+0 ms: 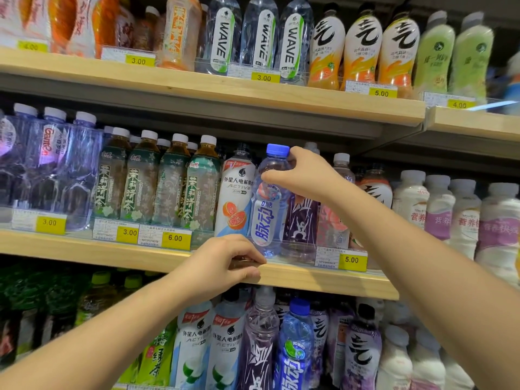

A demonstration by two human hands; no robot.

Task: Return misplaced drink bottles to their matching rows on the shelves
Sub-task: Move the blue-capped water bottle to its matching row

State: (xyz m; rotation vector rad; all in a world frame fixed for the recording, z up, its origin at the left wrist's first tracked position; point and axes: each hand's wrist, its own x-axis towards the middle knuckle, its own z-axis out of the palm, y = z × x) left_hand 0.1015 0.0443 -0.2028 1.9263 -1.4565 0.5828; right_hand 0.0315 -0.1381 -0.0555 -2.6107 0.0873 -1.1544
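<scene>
A clear bottle with a blue cap and a blue-and-white label [267, 209] stands at the front of the middle shelf [323, 280], between a white electrolyte bottle [235, 198] and a purple bottle [299, 220]. My right hand [301, 174] grips its neck just under the cap. My left hand [225, 263] rests on the shelf's wooden front edge, fingers curled over the lip right below the bottle. On the bottom shelf a similar blue-capped bottle [295, 347] stands among purple and white ones.
Green jasmine tea bottles [157, 181] and clear water bottles [56, 164] fill the middle shelf's left; white milk drinks [450, 215] its right. The top shelf holds WAVE water [260, 35] and orange drinks [363, 46]. Yellow price tags [352, 260] line the shelf edges.
</scene>
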